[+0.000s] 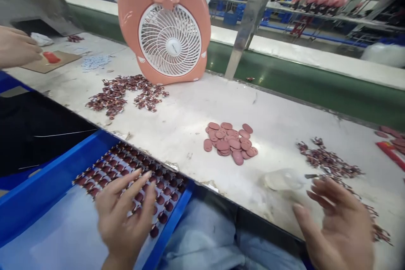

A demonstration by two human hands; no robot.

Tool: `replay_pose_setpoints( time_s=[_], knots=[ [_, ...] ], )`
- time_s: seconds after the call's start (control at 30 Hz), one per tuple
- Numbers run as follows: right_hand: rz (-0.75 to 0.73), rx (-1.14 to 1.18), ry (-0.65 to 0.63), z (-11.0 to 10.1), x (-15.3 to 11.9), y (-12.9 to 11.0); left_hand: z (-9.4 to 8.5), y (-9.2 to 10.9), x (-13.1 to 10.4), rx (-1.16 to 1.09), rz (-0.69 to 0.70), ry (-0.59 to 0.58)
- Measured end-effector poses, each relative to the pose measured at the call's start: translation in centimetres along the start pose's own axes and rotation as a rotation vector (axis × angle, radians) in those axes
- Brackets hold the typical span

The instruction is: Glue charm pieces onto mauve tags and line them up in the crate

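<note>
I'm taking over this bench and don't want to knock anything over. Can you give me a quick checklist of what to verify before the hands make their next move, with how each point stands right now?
1. Left hand free of parts: ok, it lies open, fingers spread, over the rows of dark red pieces in the blue tray.
2. Right hand free: ok, open over the table edge, nothing gripped.
3. Rows in the tray tidy: ok where visible; under the hand, cannot tell.
4. Pink oval pieces within reach: ok, heaped mid-table.
5. Fan standing steady: ok, upright behind the loose piles.
6. Another person's hand out of the way: ok, far left.
</note>
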State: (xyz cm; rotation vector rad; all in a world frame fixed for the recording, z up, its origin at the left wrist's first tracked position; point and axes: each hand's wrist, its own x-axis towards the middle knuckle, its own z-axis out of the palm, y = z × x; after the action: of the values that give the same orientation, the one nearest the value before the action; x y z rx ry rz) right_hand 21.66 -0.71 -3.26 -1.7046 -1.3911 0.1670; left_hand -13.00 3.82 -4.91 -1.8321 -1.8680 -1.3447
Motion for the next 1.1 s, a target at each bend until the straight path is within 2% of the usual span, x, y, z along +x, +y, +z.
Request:
replay_pose_setpoints(
  time_s=[0.03,0.07,0.13,0.23,0.3,0.37,0.47,0.6,0.63,0.7,0.77,0.83,0.97,1.03,1.1],
  knots=[
    [0.065,-0.029,-0.024,0.5,0.7,-0.7,1.2,2.0,1.3,-0.071,0.11,-0.064],
    [0.114,-0.053,-0.053,1.0,1.4,-1.2,2.4,3.7,2.6,-0.096,0.151,-0.121],
    [0.129,-0.078,-0.134,1.8,2.4,-1.9,4.7,6.2,4.8,-0.093,0.183,-0.338],
    [0.131,-0.027,-0.197,2.4,3.2,-1.9,7.1,7.9,7.0,-0.052,0.132,-0.488],
    [0.152,0.047,-0.218,2.5,3.3,-2.0,7.7,8.1,7.7,-0.051,0.078,-0.532],
    [0.181,0.153,-0.228,2.3,3.1,-2.5,7.5,8.2,8.1,-0.086,0.023,-0.578],
    [0.229,0.381,-0.23,2.0,2.1,-4.2,6.2,8.9,7.9,-0.204,-0.095,-0.647],
    [0.339,0.693,-0.316,2.2,0.6,-6.8,3.8,11.4,5.4,-0.527,-0.317,-0.779],
    [0.37,0.761,-0.347,2.4,0.3,-7.2,3.2,12.2,4.5,-0.661,-0.418,-0.834],
    [0.429,0.883,-0.41,2.8,-0.2,-7.8,2.2,13.6,2.6,-0.977,-0.754,-0.921],
    [0.486,0.979,-0.469,3.0,-0.6,-8.0,1.5,14.4,1.2,-1.203,-1.016,-0.937],
    [0.528,1.052,-0.524,3.0,-1.2,-8.1,1.2,14.6,0.3,-1.341,-1.056,-0.944],
    [0.541,1.079,-0.644,2.1,-1.4,-8.0,1.7,14.0,0.0,-1.496,-0.928,-1.013],
    [0.502,1.007,-0.657,1.2,0.7,-7.4,1.9,13.9,0.2,-1.473,-0.956,-0.985],
    [0.417,0.888,-0.592,0.4,5.2,-6.2,1.9,14.0,0.6,-1.419,-1.049,-0.906]
  ],
)
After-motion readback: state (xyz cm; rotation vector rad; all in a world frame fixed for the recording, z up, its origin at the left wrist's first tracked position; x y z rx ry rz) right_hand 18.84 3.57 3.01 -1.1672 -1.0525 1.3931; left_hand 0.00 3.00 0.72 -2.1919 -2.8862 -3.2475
